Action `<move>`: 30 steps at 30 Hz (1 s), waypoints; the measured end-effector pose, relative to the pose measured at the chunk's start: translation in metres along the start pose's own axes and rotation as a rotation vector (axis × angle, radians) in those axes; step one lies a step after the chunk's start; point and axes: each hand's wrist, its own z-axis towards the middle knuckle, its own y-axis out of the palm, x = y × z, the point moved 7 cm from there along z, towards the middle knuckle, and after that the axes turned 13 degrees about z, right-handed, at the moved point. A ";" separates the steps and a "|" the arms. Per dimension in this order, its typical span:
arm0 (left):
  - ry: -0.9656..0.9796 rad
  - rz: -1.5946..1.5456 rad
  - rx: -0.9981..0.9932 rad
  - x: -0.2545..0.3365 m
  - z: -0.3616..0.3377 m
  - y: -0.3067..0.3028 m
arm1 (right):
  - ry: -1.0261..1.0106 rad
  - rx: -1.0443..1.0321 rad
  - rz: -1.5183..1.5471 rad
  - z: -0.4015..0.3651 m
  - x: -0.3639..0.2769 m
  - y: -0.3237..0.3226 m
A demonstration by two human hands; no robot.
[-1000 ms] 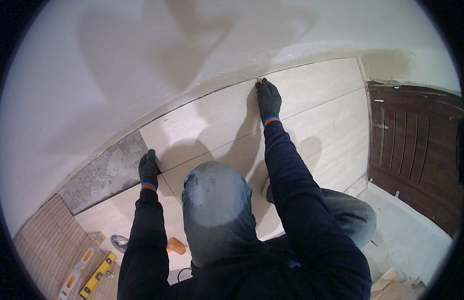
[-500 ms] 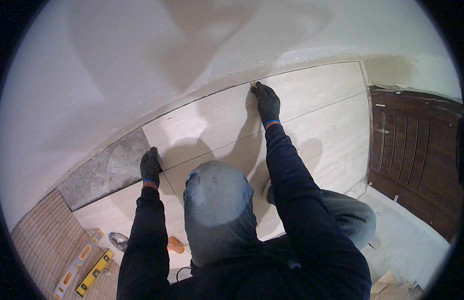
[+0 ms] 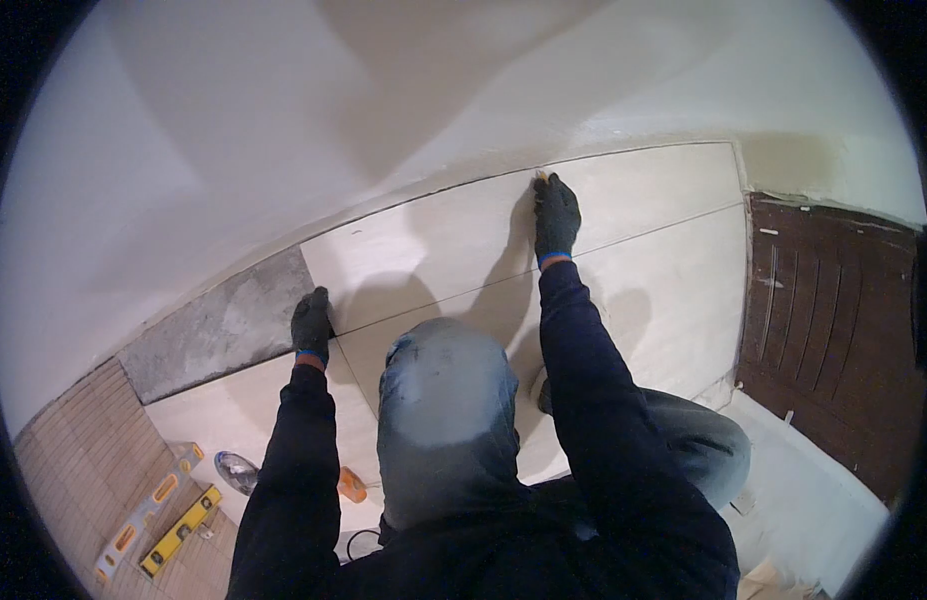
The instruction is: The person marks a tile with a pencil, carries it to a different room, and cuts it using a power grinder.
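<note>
My right hand, in a dark glove with a blue cuff, pinches a small yellowish piece at the joint between a pale floor tile and the wall. My left hand, gloved the same way, rests at the left end of that tile, beside the bare grey patch. Its fingers are pressed together, and what they hold, if anything, is hidden.
A yellow spirit level and a grey level lie on brown ribbed tiles at lower left. Near my left sleeve are an orange object and a rounded item. A dark door panel is at right.
The view has shifted slightly, so the tiles and wall edge sit a little differently. Both hands keep about the same places on the tile.
</note>
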 end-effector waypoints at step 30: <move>-0.186 -0.103 -0.098 -0.002 0.000 -0.002 | -0.274 0.136 0.382 0.011 -0.420 -0.287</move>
